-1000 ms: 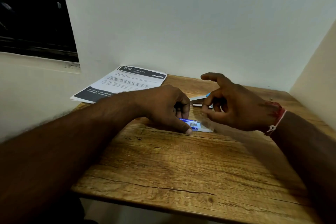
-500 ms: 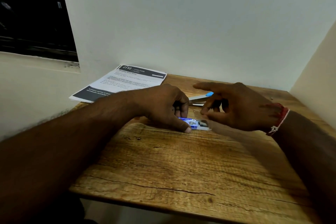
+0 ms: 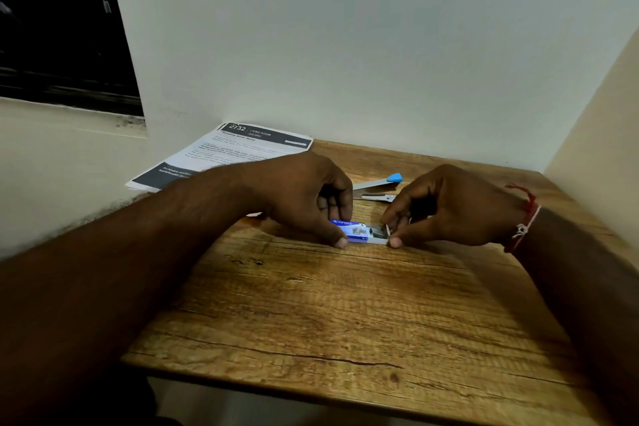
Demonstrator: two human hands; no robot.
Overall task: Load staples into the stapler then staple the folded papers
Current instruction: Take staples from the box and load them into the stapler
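Observation:
A small blue and white staple box [image 3: 356, 231] lies on the wooden table [image 3: 345, 315]. My left hand [image 3: 304, 194] pins it down, thumb at its near edge. The box's right end is open, with grey staples [image 3: 378, 231] showing. My right hand [image 3: 449, 207] pinches at that open end, fingertips on the flap and staples. Behind the hands lies the stapler [image 3: 378, 187], opened, with a metal arm and a light blue tip. The printed papers [image 3: 221, 156] rest at the back left corner, overhanging the table edge.
White walls close the table at the back and on the right. A dark window [image 3: 58, 28] sits at upper left over a ledge. A red and white thread band [image 3: 525, 218] circles my right wrist. Bare wood lies in front of the hands.
My right hand has dropped from a raised, spread pose to the open end of the staple box and pinched there. The left hand has stayed on the box.

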